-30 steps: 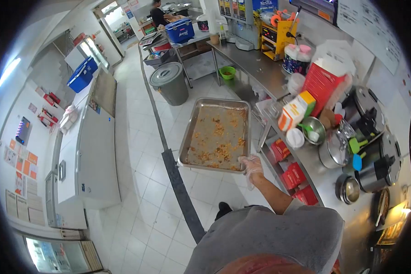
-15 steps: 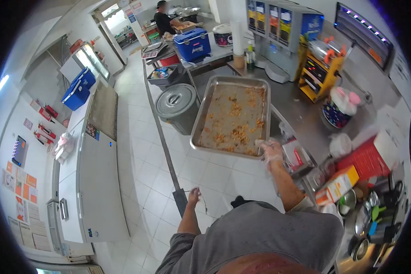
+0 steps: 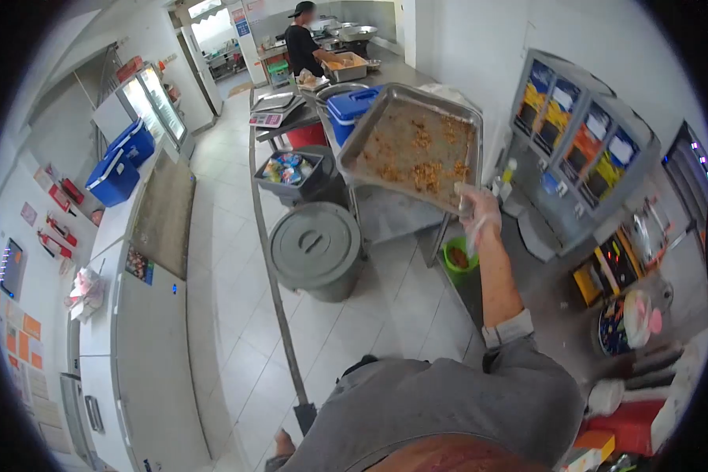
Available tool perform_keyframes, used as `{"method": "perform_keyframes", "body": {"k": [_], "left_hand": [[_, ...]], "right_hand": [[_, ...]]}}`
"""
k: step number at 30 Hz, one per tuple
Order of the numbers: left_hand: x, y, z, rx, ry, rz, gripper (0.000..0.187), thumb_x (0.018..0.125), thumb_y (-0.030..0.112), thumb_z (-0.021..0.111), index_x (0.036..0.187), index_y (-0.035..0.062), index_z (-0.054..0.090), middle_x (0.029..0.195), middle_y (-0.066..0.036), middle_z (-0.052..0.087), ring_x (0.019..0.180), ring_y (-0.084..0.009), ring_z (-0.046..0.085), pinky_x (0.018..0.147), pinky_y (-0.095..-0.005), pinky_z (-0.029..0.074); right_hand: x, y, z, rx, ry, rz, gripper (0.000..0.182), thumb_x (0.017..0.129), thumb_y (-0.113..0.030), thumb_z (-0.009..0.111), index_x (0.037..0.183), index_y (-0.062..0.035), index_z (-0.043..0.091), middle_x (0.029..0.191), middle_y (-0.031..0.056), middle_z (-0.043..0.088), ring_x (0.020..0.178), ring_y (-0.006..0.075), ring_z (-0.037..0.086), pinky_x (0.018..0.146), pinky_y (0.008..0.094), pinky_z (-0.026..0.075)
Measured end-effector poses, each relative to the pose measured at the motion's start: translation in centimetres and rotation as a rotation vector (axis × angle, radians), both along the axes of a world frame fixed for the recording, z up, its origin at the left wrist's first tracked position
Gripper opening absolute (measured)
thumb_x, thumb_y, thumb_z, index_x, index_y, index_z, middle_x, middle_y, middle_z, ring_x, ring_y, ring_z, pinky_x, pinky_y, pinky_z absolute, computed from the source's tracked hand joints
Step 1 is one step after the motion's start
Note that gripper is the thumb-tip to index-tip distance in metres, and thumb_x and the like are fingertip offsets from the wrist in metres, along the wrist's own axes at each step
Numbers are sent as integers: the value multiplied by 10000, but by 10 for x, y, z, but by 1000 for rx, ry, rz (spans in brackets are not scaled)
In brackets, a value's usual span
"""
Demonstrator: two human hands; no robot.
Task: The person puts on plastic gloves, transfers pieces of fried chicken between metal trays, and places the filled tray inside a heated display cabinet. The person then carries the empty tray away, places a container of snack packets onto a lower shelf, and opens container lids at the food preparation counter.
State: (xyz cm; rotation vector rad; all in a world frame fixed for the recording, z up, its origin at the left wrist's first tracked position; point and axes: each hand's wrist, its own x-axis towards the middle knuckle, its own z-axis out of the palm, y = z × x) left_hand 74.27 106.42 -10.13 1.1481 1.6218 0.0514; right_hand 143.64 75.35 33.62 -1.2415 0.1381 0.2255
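Observation:
A large metal baking tray (image 3: 397,135) with orange-brown crumbs and scraps scattered over its bottom is held out at arm's length, tilted. My right hand (image 3: 480,216), in a clear plastic glove, grips its near right corner, fingers closed over the rim. My left hand (image 3: 283,443) hangs low at the bottom edge of the view, beside my grey shirt, away from the tray. Its fingers are mostly hidden, so whether it holds anything does not show. Behind the tray's far left corner, a blue cooler (image 3: 346,110) is partly covered.
A lidded grey bin (image 3: 315,244) stands on the tiled floor, with an open bin of wrappers (image 3: 291,169) behind it. A drink dispenser (image 3: 574,134) is on the right-hand counter. White chest freezers (image 3: 153,338) line the left. A person in black (image 3: 300,49) works at the back.
I have moved forward, and the grey bin now appears nearer. The tray has been carried ahead, over the far table, in my right hand. My left hand has dropped back to the bottom edge.

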Motion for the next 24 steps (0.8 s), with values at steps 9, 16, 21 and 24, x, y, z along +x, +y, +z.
{"method": "perform_keyframes", "body": {"k": [9,16,21,24], "left_hand": [[665,193,172,514,-649,-473,505,930,384,458,1228,-21,498,1243,-151,524,1174,-238,465,988,-334,337],[942,196,318,443,-933,-524,637,922,531,379,1403,119,303,1428,-101,324,1316,-245,292,1045,-467,224],[998,200,341,159,-838,-422,780,861,621,409,1448,171,160,1485,-96,190,1355,-301,201,1042,-547,178],[1014,178,363,67,-830,-364,728,884,452,489,1452,161,139,1464,-105,219,1328,-273,248,1037,-493,232]], "right_hand": [[407,186,69,76,-155,6,283,679,-217,706,887,-56,602,818,90,557,681,212,524,581,360,429],[768,327,-50,54,-221,-63,143,693,-157,675,798,-107,591,633,36,506,439,156,444,375,306,378],[918,392,-173,-39,-41,-187,128,701,-149,664,802,-111,595,658,25,502,539,149,460,465,321,398],[929,398,-200,-98,86,-111,203,736,-206,650,899,-104,587,797,45,551,658,156,495,551,319,418]]}}
